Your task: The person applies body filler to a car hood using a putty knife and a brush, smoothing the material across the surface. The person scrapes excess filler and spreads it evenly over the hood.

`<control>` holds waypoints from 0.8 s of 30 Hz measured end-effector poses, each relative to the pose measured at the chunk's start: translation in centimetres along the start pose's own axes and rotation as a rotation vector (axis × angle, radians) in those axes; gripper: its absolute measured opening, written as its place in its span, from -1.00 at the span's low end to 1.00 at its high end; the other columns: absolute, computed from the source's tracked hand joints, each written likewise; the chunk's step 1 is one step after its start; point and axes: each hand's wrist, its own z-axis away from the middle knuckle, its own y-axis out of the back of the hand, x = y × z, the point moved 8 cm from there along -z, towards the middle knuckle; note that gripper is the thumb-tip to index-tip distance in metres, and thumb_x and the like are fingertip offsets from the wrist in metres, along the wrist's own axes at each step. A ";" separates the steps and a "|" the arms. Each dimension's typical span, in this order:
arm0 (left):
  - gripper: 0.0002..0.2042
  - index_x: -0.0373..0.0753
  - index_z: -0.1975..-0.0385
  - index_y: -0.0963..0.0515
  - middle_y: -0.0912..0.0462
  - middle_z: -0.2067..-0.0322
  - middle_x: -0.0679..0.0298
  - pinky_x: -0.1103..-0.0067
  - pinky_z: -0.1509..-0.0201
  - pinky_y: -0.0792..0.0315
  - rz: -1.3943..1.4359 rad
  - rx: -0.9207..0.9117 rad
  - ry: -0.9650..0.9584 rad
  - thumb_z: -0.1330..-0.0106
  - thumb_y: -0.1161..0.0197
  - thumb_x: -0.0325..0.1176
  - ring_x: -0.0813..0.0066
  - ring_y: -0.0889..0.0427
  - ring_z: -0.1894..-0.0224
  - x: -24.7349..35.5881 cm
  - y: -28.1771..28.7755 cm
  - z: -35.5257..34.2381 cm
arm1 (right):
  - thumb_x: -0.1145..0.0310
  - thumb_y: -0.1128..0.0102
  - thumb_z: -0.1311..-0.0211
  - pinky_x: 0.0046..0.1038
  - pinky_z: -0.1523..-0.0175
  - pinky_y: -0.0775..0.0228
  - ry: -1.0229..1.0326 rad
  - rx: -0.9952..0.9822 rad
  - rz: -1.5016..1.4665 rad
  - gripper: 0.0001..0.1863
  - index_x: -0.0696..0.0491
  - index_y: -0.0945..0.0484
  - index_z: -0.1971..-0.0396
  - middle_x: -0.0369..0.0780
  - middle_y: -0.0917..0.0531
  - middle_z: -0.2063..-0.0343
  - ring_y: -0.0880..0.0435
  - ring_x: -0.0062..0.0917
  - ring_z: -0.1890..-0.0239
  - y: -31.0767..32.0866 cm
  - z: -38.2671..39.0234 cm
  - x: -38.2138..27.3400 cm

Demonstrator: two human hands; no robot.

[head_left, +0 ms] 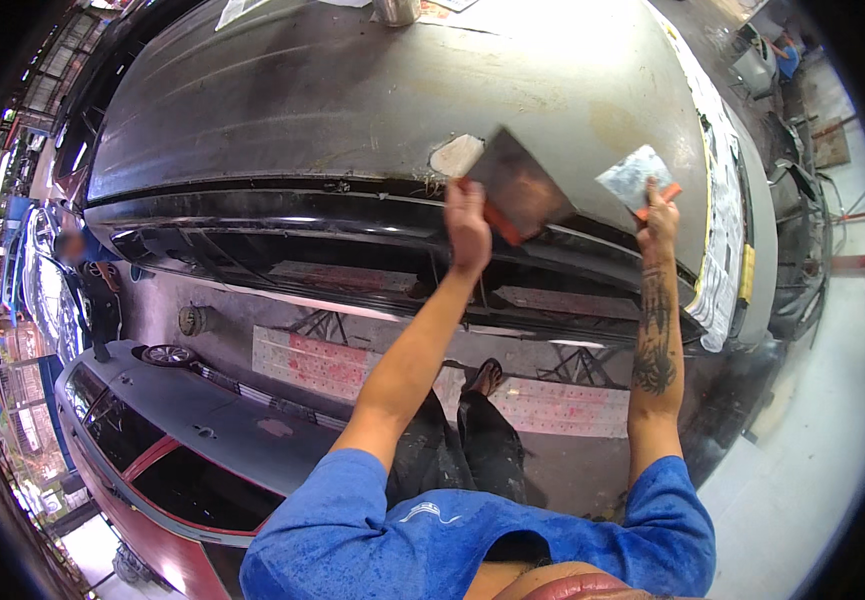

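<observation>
My left hand is closed on a large dark metal spreader with an orange edge grip, held over the near edge of the grey car roof. Just behind the spreader, an oval white patch shows on the roof. My right hand grips a smaller, pale-smeared putty knife with an orange handle, at the right end of the roof, near white masking paper. I cannot tell whether either blade touches the surface.
A grey-and-red car stands behind me on the left. A perforated plank platform lies by my feet. A metal can sits atop the roof. A person is at far left, another at upper right.
</observation>
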 end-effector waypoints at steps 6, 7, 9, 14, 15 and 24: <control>-0.82 -0.23 0.18 -0.37 -0.44 0.28 0.28 0.55 0.20 -0.45 0.138 0.301 0.216 -0.47 0.03 -0.25 0.53 -0.48 0.27 -0.9 17.7 -6.5 | 0.54 -0.23 -0.20 -0.45 0.03 -0.46 0.041 -0.100 0.080 -0.71 0.33 -0.46 0.11 -0.16 -0.62 0.20 -0.63 -0.50 0.18 -8.2 5.6 7.9; -0.83 -0.21 0.18 -0.36 -0.44 0.27 0.28 0.53 0.25 -0.51 0.153 0.324 0.291 -0.47 0.01 -0.24 0.52 -0.51 0.28 -1.3 19.6 -7.2 | 0.54 -0.23 -0.19 -0.48 0.05 -0.45 0.096 -0.070 0.094 -0.72 0.30 -0.47 0.11 -0.18 -0.63 0.21 -0.62 -0.52 0.18 -9.0 6.3 8.3; -0.82 -0.21 0.16 -0.34 -0.43 0.27 0.27 0.48 0.33 -0.62 0.158 0.255 0.212 -0.47 0.01 -0.23 0.48 -0.55 0.30 -0.1 22.2 -8.9 | 0.54 -0.23 -0.18 -0.52 0.11 -0.43 0.151 0.014 0.199 -0.73 0.27 -0.49 0.11 -0.21 -0.63 0.24 -0.61 -0.57 0.24 -9.7 7.4 8.8; -0.79 -0.23 0.19 -0.32 -0.48 0.29 0.23 0.49 0.38 -0.69 0.131 0.276 0.166 -0.49 0.02 -0.20 0.42 -0.64 0.34 1.8 26.8 -10.9 | 0.47 -0.27 -0.16 -0.50 0.34 -0.36 0.280 0.032 0.430 -0.86 0.19 -0.49 0.38 -0.31 -0.55 0.52 -0.48 -0.66 0.45 -12.6 10.3 9.4; -0.79 -0.23 0.18 -0.32 -0.48 0.30 0.23 0.49 0.38 -0.69 0.124 0.288 0.165 -0.49 0.03 -0.21 0.43 -0.64 0.34 1.9 27.5 -10.9 | 0.46 -0.28 -0.15 -0.49 0.38 -0.33 0.274 0.033 0.498 -0.85 0.17 -0.48 0.43 -0.33 -0.52 0.57 -0.45 -0.68 0.49 -13.8 10.9 10.0; -0.77 -0.22 0.09 -0.36 -0.53 0.25 0.24 0.50 0.34 -0.66 0.183 0.369 0.168 -0.47 -0.03 -0.19 0.46 -0.63 0.30 2.4 34.4 -7.0 | 0.27 -0.29 -0.11 -0.37 0.51 -0.29 0.438 -0.138 0.668 -0.75 0.17 -0.51 0.50 -0.22 -0.51 0.68 -0.47 -0.49 0.62 -29.6 14.2 10.6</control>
